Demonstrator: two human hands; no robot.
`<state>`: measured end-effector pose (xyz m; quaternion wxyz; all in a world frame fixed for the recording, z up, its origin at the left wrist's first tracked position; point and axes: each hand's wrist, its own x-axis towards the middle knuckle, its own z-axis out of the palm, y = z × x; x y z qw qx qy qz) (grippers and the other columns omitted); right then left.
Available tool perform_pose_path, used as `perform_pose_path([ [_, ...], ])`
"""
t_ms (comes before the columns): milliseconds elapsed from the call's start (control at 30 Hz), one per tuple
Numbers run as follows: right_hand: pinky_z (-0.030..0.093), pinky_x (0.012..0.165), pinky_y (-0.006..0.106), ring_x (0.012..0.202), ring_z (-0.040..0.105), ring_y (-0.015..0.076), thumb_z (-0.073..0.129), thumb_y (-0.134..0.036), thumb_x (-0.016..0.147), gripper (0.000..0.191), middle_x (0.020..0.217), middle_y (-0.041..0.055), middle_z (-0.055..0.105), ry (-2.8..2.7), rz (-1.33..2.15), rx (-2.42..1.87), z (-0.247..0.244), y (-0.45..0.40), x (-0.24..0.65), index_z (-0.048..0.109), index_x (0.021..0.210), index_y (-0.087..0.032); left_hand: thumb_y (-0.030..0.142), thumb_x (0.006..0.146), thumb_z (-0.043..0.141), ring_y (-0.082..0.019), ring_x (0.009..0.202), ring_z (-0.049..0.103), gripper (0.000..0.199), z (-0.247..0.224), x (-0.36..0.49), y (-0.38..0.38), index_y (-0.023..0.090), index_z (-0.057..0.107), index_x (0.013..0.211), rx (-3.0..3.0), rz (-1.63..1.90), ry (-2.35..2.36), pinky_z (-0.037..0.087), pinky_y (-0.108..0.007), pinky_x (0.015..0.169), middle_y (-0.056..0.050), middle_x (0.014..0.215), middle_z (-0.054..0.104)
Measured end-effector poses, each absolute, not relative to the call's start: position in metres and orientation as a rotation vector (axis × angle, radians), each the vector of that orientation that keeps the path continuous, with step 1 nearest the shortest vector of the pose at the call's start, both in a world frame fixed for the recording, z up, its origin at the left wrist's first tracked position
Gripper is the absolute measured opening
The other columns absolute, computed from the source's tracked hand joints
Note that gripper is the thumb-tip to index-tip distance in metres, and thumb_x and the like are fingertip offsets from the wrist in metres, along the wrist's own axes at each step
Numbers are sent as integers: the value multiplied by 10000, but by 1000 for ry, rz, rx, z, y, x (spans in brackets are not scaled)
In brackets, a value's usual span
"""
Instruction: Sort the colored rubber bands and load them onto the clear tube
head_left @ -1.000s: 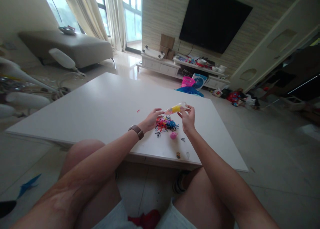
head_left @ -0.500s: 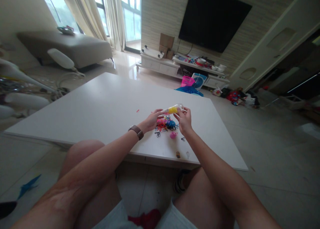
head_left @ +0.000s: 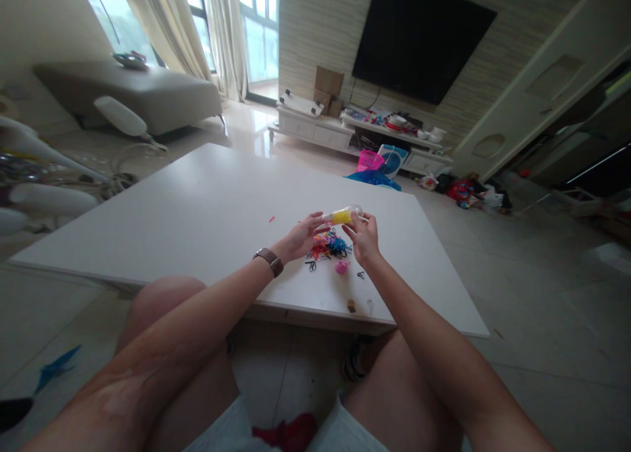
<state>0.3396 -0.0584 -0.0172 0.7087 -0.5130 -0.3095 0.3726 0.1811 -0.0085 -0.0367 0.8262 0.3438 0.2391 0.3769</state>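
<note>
My right hand [head_left: 365, 239] is closed around the wider end of a clear plastic bottle [head_left: 344, 215] with yellow contents. It holds the bottle nearly level, just above the table. My left hand [head_left: 303, 236], with a brown watch on its wrist, is at the bottle's narrower left end, fingers stretched out and apart. Whether those fingertips touch the bottle is hard to tell. Beneath both hands lies a loose pile of small coloured clips or bands [head_left: 331, 245], too small to name surely. A small pink object [head_left: 342, 267] sits in front of the pile.
The white table [head_left: 207, 209] spans the space before me. Near its front edge lie a small brown item [head_left: 351, 305] and a clear piece [head_left: 370, 305]. A red bit [head_left: 271, 219] lies left of the pile. Beyond stand a pink basket [head_left: 369, 161] and a low cabinet [head_left: 315, 130].
The fingers of my left hand have spread a little at the bottle's narrow end. The bottle has turned or shifted slightly in my right hand. The pile stays put.
</note>
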Motion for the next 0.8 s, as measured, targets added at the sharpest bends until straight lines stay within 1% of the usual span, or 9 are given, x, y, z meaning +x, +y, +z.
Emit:
perform_pose_path([
  [67,608,814,338,852,687,139,792,-485,728,467,983,-26,579,-695,859,-1147,-17,-59,338,475,987,-261,274,793,718,-189,998,623,339,-39,183,-8,227,593,1105,756,788,478,496,-260,731,-82,1195,646],
  [133,602,821,337,864,686,140,794,-484,725,472,983,-27,575,-711,852,-1146,-18,-59,338,476,993,-261,275,786,734,-179,959,622,333,-40,184,-7,219,601,1086,776,802,496,493,-248,704,-86,1163,651],
  [233,598,843,342,881,678,133,788,-477,726,470,1006,-31,559,-715,804,-1134,-18,-58,339,473,1003,-264,256,763,740,-166,904,604,341,-39,183,-4,215,594,1069,781,842,594,454,-225,630,-82,1086,659],
  [300,596,862,345,895,672,130,785,-464,730,464,1022,-28,550,-704,769,-1133,-18,-57,341,473,1009,-264,234,751,724,-166,896,590,344,-38,182,-3,214,585,1065,782,867,669,427,-222,609,-79,1066,663],
  [467,600,886,359,942,662,136,793,-433,724,475,1057,-22,541,-681,715,-1149,-19,-56,344,467,1031,-274,248,740,713,-188,989,572,342,-39,179,0,222,587,1056,796,918,794,416,-234,642,-90,1184,654],
  [567,604,882,355,955,669,141,808,-435,710,489,1057,-25,554,-669,732,-1130,-19,-56,341,469,1023,-274,257,719,737,-192,995,587,381,-38,179,-2,224,573,1061,764,918,736,426,-239,646,-91,1193,654],
  [700,615,836,339,886,694,137,803,-481,709,493,1014,-31,588,-641,829,-1117,-21,-57,335,467,997,-264,298,737,740,-197,1011,623,456,-35,180,-8,255,542,1146,707,850,540,462,-249,667,-73,1222,643],
  [800,618,815,333,852,702,138,802,-495,708,489,980,-31,605,-642,878,-1119,-23,-58,334,477,986,-258,327,769,730,-203,1034,632,473,-34,181,-10,255,537,1196,808,804,565,478,-258,711,-83,1184,659],
])
